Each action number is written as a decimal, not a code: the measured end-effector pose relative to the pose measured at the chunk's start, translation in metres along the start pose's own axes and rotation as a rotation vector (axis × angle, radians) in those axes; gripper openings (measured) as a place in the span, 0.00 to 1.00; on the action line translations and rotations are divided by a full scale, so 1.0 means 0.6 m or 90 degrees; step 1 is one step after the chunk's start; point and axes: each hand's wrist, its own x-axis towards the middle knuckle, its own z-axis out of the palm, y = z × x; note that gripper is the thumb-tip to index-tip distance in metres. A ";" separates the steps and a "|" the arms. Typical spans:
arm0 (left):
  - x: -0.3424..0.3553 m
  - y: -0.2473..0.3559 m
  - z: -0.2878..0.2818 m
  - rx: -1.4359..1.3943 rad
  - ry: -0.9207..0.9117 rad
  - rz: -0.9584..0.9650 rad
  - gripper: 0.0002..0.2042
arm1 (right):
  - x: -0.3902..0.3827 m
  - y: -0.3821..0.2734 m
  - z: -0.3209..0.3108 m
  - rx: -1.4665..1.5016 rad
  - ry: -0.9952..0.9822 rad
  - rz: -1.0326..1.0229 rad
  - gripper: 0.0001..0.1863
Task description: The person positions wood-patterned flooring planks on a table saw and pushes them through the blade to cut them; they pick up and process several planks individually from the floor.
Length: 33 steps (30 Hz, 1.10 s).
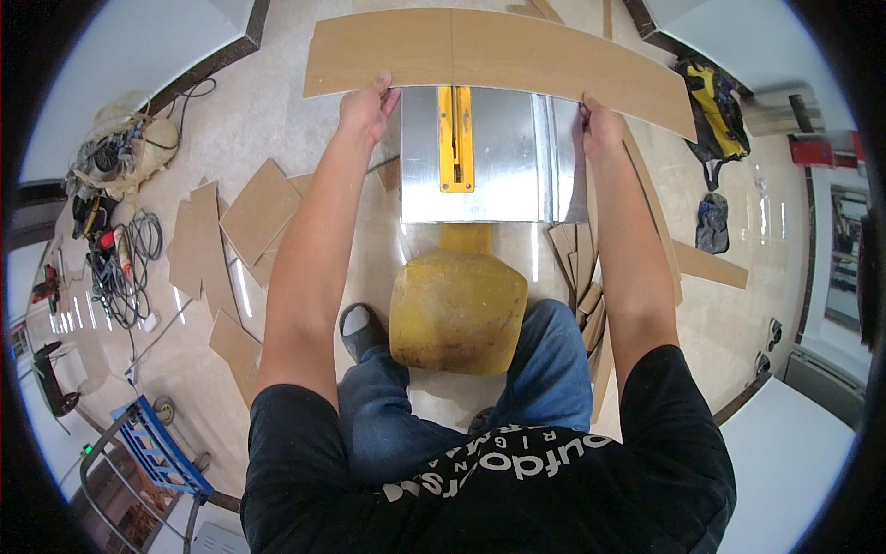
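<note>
A long wood-toned board (517,46) lies crosswise over the far end of a shiny metal saw table (498,157). My left hand (369,111) grips its near edge left of the table, fingertips on top. At the table's right side, my right hand (602,126) holds the same edge. Between my hands, a yellow slotted insert (456,138) is set into the metal top, its far end reaching the board. I cannot make out a blade in the slot. A metal rail (546,162) runs along the table's right part. A worn yellow rounded panel (459,314) sits between my knees.
Board offcuts (263,212) lie on the floor at left; narrow strips (591,305) are piled at right. Coiled cables (129,268) and a blue folding trolley (161,448) stand at far left. A black-yellow bag (715,111) lies at far right.
</note>
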 end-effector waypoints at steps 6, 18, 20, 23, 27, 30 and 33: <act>-0.002 0.000 -0.006 0.001 -0.005 0.006 0.14 | -0.004 0.002 -0.008 -0.010 -0.018 -0.003 0.06; -0.027 -0.004 -0.013 0.004 -0.001 0.007 0.14 | -0.034 -0.002 -0.009 -0.030 -0.015 0.028 0.04; -0.031 -0.004 -0.013 0.008 0.002 0.003 0.14 | -0.038 -0.004 -0.010 -0.030 -0.014 0.030 0.04; -0.035 -0.005 -0.015 0.007 0.006 -0.003 0.14 | -0.044 -0.006 -0.010 -0.023 -0.004 0.029 0.03; -0.037 -0.007 -0.023 0.004 -0.019 -0.003 0.14 | -0.050 -0.005 -0.013 -0.033 -0.011 0.043 0.03; -0.037 -0.004 -0.028 0.004 -0.003 -0.008 0.14 | -0.052 0.000 -0.014 -0.019 -0.022 0.043 0.02; -0.051 -0.014 -0.018 -0.004 -0.004 -0.002 0.13 | -0.044 0.000 -0.029 -0.022 -0.019 0.042 0.02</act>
